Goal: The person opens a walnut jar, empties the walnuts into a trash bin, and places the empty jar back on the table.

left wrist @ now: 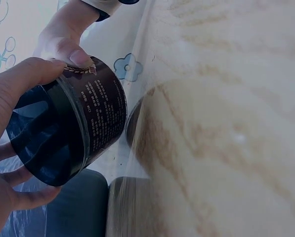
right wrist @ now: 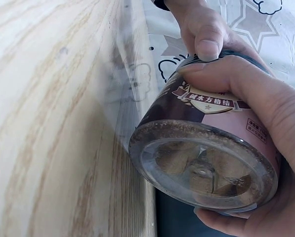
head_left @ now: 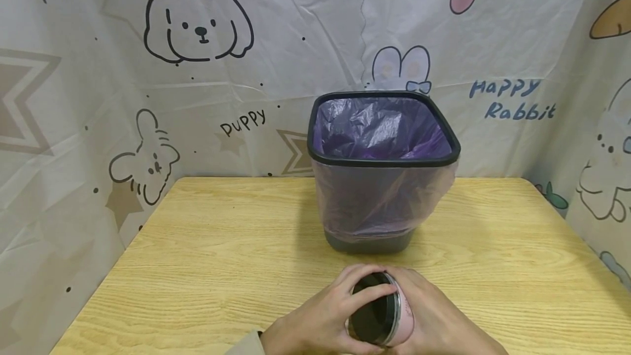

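Note:
Both hands grip a round plastic jar [right wrist: 211, 111] with a dark brown and pink label, tilted above the table. Its black lid [head_left: 371, 316] faces left in the head view, and the left hand [head_left: 317, 314] holds it with fingers spread around the rim. On the other side, the right hand [head_left: 436, 316] wraps around the labelled body. The jar's clear base [right wrist: 201, 170] shows brown chunky pieces inside, in the right wrist view. Both thumbs meet at the label near the lid's edge, as the left wrist view shows.
Beyond the hands, a dark bin [head_left: 367, 245] lined with a purple plastic bag [head_left: 384, 196] stands on the wood-grain table [head_left: 222, 251]. A printed cloth [head_left: 296, 59] with cartoon drawings hangs behind the table and along both sides.

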A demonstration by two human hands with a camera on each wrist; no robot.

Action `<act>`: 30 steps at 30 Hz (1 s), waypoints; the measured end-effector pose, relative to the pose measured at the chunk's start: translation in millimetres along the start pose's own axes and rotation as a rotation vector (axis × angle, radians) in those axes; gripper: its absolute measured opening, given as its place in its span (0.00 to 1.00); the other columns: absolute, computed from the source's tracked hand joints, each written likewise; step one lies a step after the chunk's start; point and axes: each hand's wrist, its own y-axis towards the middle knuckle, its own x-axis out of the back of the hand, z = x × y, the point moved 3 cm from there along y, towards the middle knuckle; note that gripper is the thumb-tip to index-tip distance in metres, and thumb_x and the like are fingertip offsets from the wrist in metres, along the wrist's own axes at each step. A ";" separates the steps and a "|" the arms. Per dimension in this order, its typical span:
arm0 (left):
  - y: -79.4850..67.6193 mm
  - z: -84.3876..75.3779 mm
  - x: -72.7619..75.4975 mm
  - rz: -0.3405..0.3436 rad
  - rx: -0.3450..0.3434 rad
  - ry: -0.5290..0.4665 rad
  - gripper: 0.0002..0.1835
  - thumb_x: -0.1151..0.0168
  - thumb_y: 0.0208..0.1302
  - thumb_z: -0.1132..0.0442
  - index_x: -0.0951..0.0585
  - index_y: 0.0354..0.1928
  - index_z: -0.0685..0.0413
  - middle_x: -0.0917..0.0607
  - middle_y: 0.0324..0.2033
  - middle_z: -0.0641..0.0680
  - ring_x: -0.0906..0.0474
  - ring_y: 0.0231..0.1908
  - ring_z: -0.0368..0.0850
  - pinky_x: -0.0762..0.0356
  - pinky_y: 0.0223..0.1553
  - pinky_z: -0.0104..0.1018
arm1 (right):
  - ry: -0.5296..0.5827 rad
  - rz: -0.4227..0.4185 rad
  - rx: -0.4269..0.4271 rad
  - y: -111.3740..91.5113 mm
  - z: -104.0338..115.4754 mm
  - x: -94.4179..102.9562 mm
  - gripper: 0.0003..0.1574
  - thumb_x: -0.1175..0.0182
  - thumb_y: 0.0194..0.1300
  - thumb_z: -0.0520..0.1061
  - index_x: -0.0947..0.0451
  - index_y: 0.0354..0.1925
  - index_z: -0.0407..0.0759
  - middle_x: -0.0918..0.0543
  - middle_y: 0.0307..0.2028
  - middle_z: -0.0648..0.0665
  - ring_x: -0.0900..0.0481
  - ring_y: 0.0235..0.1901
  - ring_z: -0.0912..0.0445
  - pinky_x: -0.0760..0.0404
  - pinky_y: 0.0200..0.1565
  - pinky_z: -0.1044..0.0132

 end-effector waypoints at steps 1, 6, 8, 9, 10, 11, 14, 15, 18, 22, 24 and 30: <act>0.0 0.0 0.0 0.003 -0.001 -0.002 0.51 0.23 0.46 0.47 0.39 0.70 0.50 0.41 0.68 0.58 0.41 0.66 0.49 0.36 0.64 0.38 | 0.000 0.000 0.002 -0.1 0.0 0.0 0.64 0.23 0.33 0.69 0.38 0.67 0.58 0.29 0.59 0.63 0.27 0.54 0.62 0.22 0.51 0.59; -0.4 0.6 0.0 0.037 0.007 -0.011 0.50 0.25 0.48 0.46 0.39 0.71 0.48 0.43 0.70 0.57 0.45 0.68 0.48 0.38 0.65 0.39 | 0.002 0.004 0.020 0.2 0.1 0.4 0.63 0.24 0.36 0.69 0.39 0.68 0.56 0.28 0.58 0.60 0.26 0.53 0.59 0.22 0.50 0.57; -0.5 0.6 0.5 0.047 -0.011 0.010 0.48 0.26 0.49 0.46 0.39 0.71 0.46 0.44 0.70 0.57 0.46 0.69 0.50 0.40 0.67 0.40 | -0.003 0.006 0.027 0.2 -0.4 0.5 0.62 0.24 0.37 0.69 0.39 0.68 0.56 0.28 0.58 0.59 0.26 0.53 0.59 0.22 0.50 0.57; -0.5 0.7 0.9 0.051 -0.021 0.021 0.47 0.26 0.49 0.46 0.39 0.70 0.45 0.44 0.70 0.57 0.47 0.69 0.51 0.41 0.67 0.41 | -0.004 0.009 0.023 0.0 -0.8 0.4 0.61 0.25 0.38 0.69 0.39 0.67 0.57 0.28 0.58 0.59 0.27 0.53 0.59 0.23 0.51 0.58; -0.4 0.6 1.3 0.054 -0.032 0.035 0.47 0.27 0.49 0.47 0.39 0.70 0.45 0.44 0.70 0.57 0.47 0.70 0.51 0.42 0.68 0.40 | -0.006 0.007 0.029 -0.1 -1.0 0.6 0.61 0.24 0.37 0.69 0.38 0.67 0.56 0.28 0.58 0.59 0.27 0.54 0.59 0.23 0.51 0.58; -0.4 0.7 1.7 0.056 -0.043 0.050 0.46 0.27 0.49 0.47 0.38 0.70 0.45 0.43 0.70 0.58 0.47 0.70 0.52 0.43 0.68 0.40 | -0.012 0.000 0.031 -0.4 -1.1 0.7 0.61 0.24 0.37 0.68 0.38 0.67 0.57 0.28 0.58 0.60 0.27 0.53 0.60 0.23 0.51 0.58; -0.3 1.0 2.4 0.063 -0.064 0.067 0.45 0.27 0.50 0.49 0.38 0.69 0.45 0.42 0.69 0.58 0.47 0.69 0.51 0.44 0.68 0.39 | -0.023 -0.010 0.022 -1.3 -1.3 0.8 0.61 0.22 0.34 0.67 0.37 0.65 0.59 0.28 0.57 0.63 0.27 0.53 0.62 0.22 0.50 0.59; -0.1 1.2 2.4 0.065 -0.064 0.068 0.45 0.28 0.50 0.49 0.38 0.69 0.45 0.42 0.69 0.58 0.46 0.69 0.50 0.44 0.68 0.38 | -0.025 -0.015 0.018 -1.6 -1.2 0.9 0.61 0.22 0.33 0.67 0.37 0.65 0.59 0.28 0.57 0.64 0.27 0.52 0.62 0.22 0.50 0.59; 0.3 1.2 2.4 0.067 -0.073 0.071 0.44 0.29 0.52 0.49 0.38 0.70 0.46 0.43 0.69 0.59 0.45 0.69 0.50 0.44 0.68 0.38 | -0.022 -0.010 0.004 -1.6 -0.8 1.2 0.61 0.21 0.32 0.64 0.37 0.65 0.61 0.28 0.56 0.64 0.27 0.52 0.62 0.22 0.49 0.59; 0.3 1.3 1.9 0.069 -0.073 0.061 0.44 0.29 0.53 0.48 0.39 0.70 0.47 0.44 0.70 0.59 0.45 0.69 0.50 0.44 0.68 0.38 | -0.024 -0.008 -0.004 -1.6 -0.1 1.5 0.61 0.21 0.32 0.64 0.37 0.65 0.61 0.28 0.56 0.64 0.26 0.51 0.62 0.22 0.49 0.59; 0.2 1.3 1.5 0.068 -0.070 0.048 0.45 0.28 0.53 0.48 0.39 0.70 0.47 0.44 0.70 0.60 0.45 0.69 0.50 0.43 0.68 0.38 | -0.016 -0.007 -0.005 -1.4 -0.1 1.1 0.61 0.22 0.34 0.67 0.38 0.65 0.61 0.28 0.56 0.63 0.26 0.52 0.62 0.21 0.49 0.58; 0.3 0.4 2.5 0.032 -0.112 0.055 0.47 0.26 0.48 0.45 0.38 0.69 0.47 0.44 0.69 0.63 0.46 0.69 0.56 0.43 0.68 0.43 | -0.010 -0.013 0.000 -0.4 -0.2 0.6 0.62 0.25 0.35 0.72 0.38 0.67 0.60 0.28 0.57 0.62 0.26 0.52 0.61 0.21 0.48 0.58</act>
